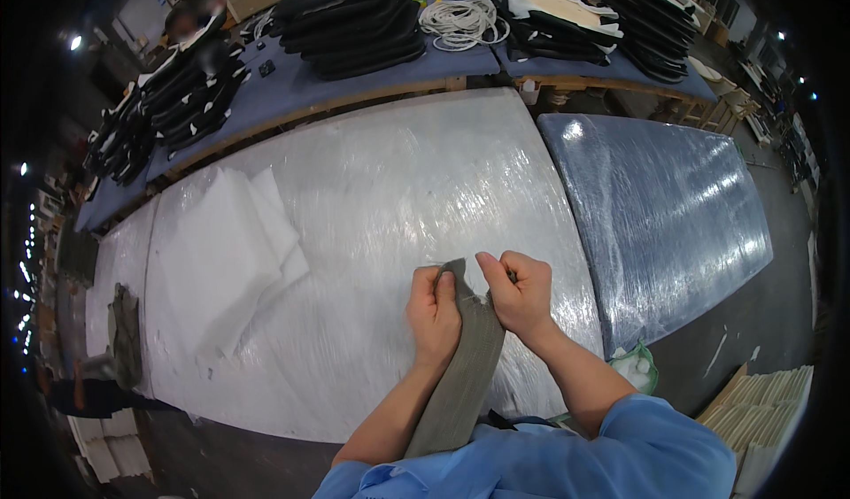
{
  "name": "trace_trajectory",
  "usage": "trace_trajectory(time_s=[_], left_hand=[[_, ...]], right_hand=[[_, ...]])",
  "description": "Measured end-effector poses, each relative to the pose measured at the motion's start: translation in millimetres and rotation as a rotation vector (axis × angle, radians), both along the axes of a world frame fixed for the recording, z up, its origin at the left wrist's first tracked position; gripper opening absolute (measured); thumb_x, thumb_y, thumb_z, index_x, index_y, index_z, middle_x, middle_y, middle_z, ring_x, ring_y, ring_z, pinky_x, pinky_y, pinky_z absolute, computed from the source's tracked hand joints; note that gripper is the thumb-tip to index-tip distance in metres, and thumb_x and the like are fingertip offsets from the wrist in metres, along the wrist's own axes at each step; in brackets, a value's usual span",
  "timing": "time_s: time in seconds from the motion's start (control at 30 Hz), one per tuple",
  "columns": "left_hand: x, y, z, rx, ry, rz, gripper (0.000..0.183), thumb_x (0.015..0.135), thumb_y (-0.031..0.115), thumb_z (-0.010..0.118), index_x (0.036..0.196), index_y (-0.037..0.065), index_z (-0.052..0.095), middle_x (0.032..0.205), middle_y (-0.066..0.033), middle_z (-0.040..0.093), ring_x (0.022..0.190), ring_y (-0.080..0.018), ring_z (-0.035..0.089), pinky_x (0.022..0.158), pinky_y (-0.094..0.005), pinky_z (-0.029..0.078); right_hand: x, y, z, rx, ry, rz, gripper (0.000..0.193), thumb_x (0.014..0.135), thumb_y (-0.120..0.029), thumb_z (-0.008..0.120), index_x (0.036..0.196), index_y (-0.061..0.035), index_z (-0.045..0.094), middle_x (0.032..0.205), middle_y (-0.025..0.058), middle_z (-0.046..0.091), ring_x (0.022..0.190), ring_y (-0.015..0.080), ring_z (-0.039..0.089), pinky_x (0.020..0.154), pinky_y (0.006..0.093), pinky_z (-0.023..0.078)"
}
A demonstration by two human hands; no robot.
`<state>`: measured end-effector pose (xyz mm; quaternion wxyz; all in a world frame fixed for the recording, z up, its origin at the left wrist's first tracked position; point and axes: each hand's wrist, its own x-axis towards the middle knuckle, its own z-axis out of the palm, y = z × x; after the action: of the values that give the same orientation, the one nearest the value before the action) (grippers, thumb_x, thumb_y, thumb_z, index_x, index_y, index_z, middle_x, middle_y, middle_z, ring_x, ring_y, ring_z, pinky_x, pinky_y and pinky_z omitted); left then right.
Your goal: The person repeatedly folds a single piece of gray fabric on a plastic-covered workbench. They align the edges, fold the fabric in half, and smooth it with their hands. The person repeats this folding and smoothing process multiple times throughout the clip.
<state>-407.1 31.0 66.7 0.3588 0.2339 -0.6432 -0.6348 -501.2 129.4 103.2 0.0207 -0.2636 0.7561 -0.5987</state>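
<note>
A long piece of olive-green ribbed fabric (460, 375) runs from my body up to my hands, its top edge frayed with loose threads. My left hand (434, 316) is closed on the upper left corner, thumb pressed over the cloth. At the upper right edge, my right hand (521, 293) makes a fist with the thumb up, gripping the cloth; its fingertips are partly hidden. Both hands are above a large pale tabletop (372, 207) wrapped in shiny clear film. White sheets of soft padding (221, 255) lie stacked on its left part.
A blue film-wrapped surface (664, 224) adjoins on the right. Behind stands a blue-topped bench (310, 92) with stacks of black padded pieces (354, 30) and a coil of white cord (460, 23). Another person (84, 393) is at the far left. A green-edged bag (636, 371) sits lower right.
</note>
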Motion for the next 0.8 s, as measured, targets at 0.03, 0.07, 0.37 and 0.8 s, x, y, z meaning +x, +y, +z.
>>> trace_trajectory(time_s=[0.03,0.07,0.37,0.8], left_hand=[[2.2,-3.7,-2.7,0.03,-0.011,-0.023,0.013,0.107,0.012,0.057,0.102,0.0,0.059,0.087,-0.0038,0.061,0.08,-0.0098,0.053,0.074,-0.0265,0.047],[4.7,-7.0,-5.6,0.061,-0.022,-0.046,0.013,0.106,0.013,0.057,0.102,0.0,0.06,0.086,-0.004,0.061,0.08,-0.0101,0.053,0.074,-0.0271,0.047],[-3.6,-13.5,-15.0,0.02,-0.115,0.015,0.023,0.105,0.023,0.059,0.1,0.0,0.062,0.076,-0.0097,0.062,0.072,-0.0144,0.055,0.07,-0.0323,0.049],[-30.4,8.9,-21.1,0.053,-0.22,-0.136,0.022,0.105,0.019,0.06,0.093,0.001,0.063,0.076,0.001,0.058,0.075,-0.0062,0.05,0.068,-0.0261,0.044]], right_hand=[[1.9,-3.6,3.5,0.018,-0.012,0.022,0.047,0.094,-0.017,0.075,0.059,0.0005,0.05,0.049,0.0078,0.041,0.048,0.0096,0.034,0.044,0.0333,0.029],[3.5,-6.8,5.5,0.037,-0.024,0.045,0.046,0.094,-0.017,0.075,0.059,0.0006,0.05,0.049,0.0075,0.041,0.048,0.0093,0.034,0.044,0.0331,0.029],[-12.3,-20.0,-7.6,0.196,-0.01,0.129,0.045,0.098,-0.023,0.067,0.065,0.0055,0.057,0.051,0.0098,0.044,0.05,0.0098,0.038,0.047,0.035,0.035],[-34.9,14.6,-42.6,0.263,-0.142,0.128,0.041,0.095,-0.028,0.063,0.073,0.0064,0.064,0.057,0.0207,0.054,0.049,0.0219,0.051,0.054,0.0417,0.043]])
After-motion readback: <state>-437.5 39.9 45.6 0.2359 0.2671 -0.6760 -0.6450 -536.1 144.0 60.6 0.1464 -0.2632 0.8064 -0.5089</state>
